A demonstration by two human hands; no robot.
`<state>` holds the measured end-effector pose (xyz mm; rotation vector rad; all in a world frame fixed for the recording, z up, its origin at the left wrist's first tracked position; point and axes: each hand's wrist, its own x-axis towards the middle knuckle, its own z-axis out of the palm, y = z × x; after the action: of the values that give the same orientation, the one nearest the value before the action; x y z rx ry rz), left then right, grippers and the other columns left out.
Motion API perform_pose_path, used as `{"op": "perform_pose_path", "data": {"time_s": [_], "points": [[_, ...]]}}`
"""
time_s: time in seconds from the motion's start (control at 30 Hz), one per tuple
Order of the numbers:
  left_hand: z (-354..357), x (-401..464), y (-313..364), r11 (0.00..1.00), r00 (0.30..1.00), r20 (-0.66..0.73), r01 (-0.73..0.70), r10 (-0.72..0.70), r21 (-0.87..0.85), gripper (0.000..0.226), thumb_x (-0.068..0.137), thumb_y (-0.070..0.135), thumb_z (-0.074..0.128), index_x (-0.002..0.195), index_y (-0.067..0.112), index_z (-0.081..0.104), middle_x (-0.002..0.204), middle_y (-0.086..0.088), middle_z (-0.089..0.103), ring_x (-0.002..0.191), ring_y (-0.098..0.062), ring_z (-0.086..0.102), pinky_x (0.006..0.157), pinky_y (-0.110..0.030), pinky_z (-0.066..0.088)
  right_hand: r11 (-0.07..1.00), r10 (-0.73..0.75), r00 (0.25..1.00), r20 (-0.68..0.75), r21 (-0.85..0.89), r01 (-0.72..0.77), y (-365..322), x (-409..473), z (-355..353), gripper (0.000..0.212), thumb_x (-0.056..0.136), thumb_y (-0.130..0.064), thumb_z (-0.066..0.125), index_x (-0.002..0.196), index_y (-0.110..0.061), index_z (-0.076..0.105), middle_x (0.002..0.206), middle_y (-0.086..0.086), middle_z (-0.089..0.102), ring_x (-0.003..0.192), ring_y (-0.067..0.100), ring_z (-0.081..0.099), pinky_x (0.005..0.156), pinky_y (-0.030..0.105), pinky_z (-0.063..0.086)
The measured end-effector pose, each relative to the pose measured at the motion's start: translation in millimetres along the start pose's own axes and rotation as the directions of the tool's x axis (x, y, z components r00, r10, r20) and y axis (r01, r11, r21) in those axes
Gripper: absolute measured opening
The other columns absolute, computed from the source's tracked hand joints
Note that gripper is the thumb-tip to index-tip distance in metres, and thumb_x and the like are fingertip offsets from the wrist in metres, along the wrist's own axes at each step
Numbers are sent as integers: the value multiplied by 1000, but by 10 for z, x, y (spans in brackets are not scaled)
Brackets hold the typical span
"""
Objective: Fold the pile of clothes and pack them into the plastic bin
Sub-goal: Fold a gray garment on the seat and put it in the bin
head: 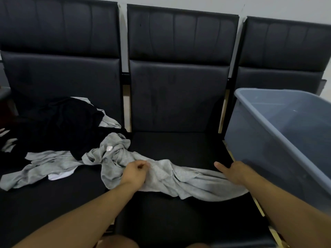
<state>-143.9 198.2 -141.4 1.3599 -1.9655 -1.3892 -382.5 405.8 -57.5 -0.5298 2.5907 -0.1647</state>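
Nearest the camera, two bare forearms reach forward over the middle black seat (pixel 179 212) of a row of chairs. The left hand (pixel 137 170) has its fingers curled into the grey garment (pixel 161 176), bunching cloth near the garment's middle. The right hand (pixel 231 171) lies on the garment's right end with thumb stretched out toward the left; its fingers are hidden under the palm, so whether they pinch the cloth or only press it I cannot tell.

The grey garment lies crumpled in a long band across the middle seat, its left end trailing onto the left seat and touching the pile of clothes (pixel 59 129). That pile, mostly black cloth with more grey pieces and a scrap of white, sits on the left seat. The plastic bin (pixel 279 126), blue-grey and translucent, stands on the right seat just beside the right hand; nothing folded shows inside it.

The step in hand looks like drawing this one garment free and spreading it flat before folding. To do it well, the hands should likely find two matching points, such as shoulders or hem corners, rather than handfuls of the middle, then lift it clear of the pile so nothing else drags along. Smoothing it across the middle seat would give straight fold lines.

Beyond stand the padded black chair backs (pixel 179 42) and a pale wall.
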Motion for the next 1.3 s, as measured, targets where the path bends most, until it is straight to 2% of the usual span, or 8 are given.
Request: {"op": "perform_pose_path", "data": {"time_s": [0.07, 0.17, 0.4, 0.67, 1.0, 1.07, 1.17, 1.3], "points": [[-45, -46, 114, 997, 999, -37, 0, -2, -76, 20, 99, 30, 58, 87, 25, 73, 72, 1, 66, 73, -18, 63, 72, -36, 57, 990, 19, 994, 107, 138, -34, -1, -17, -33, 90, 90, -77, 44, 137, -1, 54, 135, 17, 61, 125, 31, 57, 100, 33, 45], [-116, -145, 288, 990, 996, -87, -20, 7, -141, 16, 103, 28, 51, 100, 23, 66, 89, 0, 66, 84, -16, 62, 72, -32, 55, 897, -112, 977, 183, 442, 20, -23, -71, -67, 69, 75, -68, 75, 111, -10, 66, 113, 7, 68, 101, 21, 66, 83, 31, 55], [-448, -287, 612, 965, 981, -132, 110, -144, -237, 46, 104, 35, 38, 147, 19, 44, 144, -7, 47, 133, -30, 44, 113, -44, 34, 931, -181, 969, -165, 288, 223, -107, -132, -187, 27, 89, -16, 68, 66, -11, 56, 72, 6, 60, 72, 20, 57, 61, 29, 42], [-1083, -151, 622, 974, 971, -171, -138, 169, 178, 14, 87, 10, 58, 84, 0, 66, 67, -12, 66, 63, -25, 64, 53, -34, 47, 764, 109, 939, -327, 632, 131, -69, -209, -535, 13, 93, -11, 60, 93, 2, 61, 88, 20, 64, 82, 37, 62, 75, 45, 57], [-1960, -229, 528, 980, 924, -344, -119, 168, 158, 33, 91, -6, 48, 69, 15, 36, 78, -4, 61, 75, -30, 61, 72, -43, 57, 229, 278, 943, -181, 966, 118, 74, -438, -728, 51, 91, -5, 66, 137, 1, 45, 124, 19, 57, 103, 36, 60, 70, 46, 57], [-2067, -326, 578, 921, 910, -298, -177, 287, 346, 37, 79, -17, 42, 63, 15, 34, 71, -1, 55, 67, -24, 49, 62, -33, 42, 304, 269, 941, -208, 945, 122, 69, -458, -779, 47, 91, -7, 67, 133, 4, 48, 119, 19, 58, 99, 35, 60, 60, 41, 57], [-2153, -473, 638, 705, 893, -147, -225, 425, 672, 35, 72, -15, 46, 62, 18, 41, 75, 2, 51, 61, -18, 44, 55, -29, 36, 775, 154, 887, -436, 610, 165, 91, -563, -841, 20, 89, -12, 61, 102, 3, 65, 88, 18, 64, 78, 35, 62, 63, 41, 57], [-2228, -521, 566, 623, 895, -221, -77, 387, 779, 38, 84, -7, 51, 97, 26, 65, 108, 1, 60, 86, -22, 57, 69, -36, 48, 958, 41, 867, -497, 266, 108, 174, -703, -847, 19, 94, -23, 58, 93, -7, 68, 79, 10, 64, 73, 29, 62, 63, 36, 53]]}}
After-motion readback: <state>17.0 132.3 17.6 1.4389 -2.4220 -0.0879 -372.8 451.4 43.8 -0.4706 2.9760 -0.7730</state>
